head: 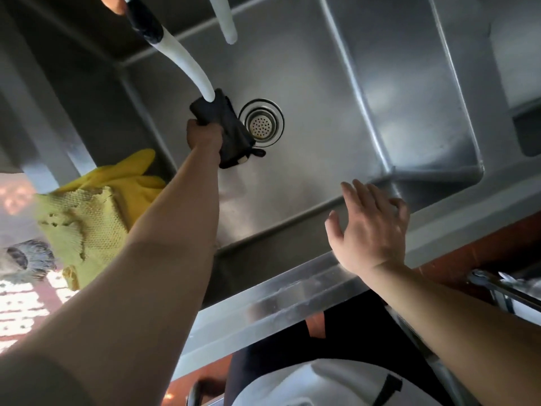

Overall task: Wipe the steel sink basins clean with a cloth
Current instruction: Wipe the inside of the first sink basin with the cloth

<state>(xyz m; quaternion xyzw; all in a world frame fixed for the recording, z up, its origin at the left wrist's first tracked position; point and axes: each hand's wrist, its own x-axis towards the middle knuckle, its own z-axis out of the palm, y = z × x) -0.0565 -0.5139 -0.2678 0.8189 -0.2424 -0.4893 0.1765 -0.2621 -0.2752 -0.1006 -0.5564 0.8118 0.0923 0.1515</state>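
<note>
head view: the left hand [203,136] is closed around a dark cloth [231,133], holding it under the white hose [187,63] just beside the drain [261,123] in the basin [336,112]. the right hand [369,227] hovers open and empty over the front rim [292,282]. yellow gloves [117,177] and a yellow mesh rag [85,224] hang on the left wall. i judge the cloth is only being wetted; the wiping looks mostly left to do, and i cannot tell how clean the steel is.

We find the right half of the steel basin [336,136] floor open, clear to the right wall. Two white hoses [187,65] hang over the far left, one ending at the black cloth [231,133] beside the drain [261,123]. Yellow gloves [123,177] crowd the left rim.
</note>
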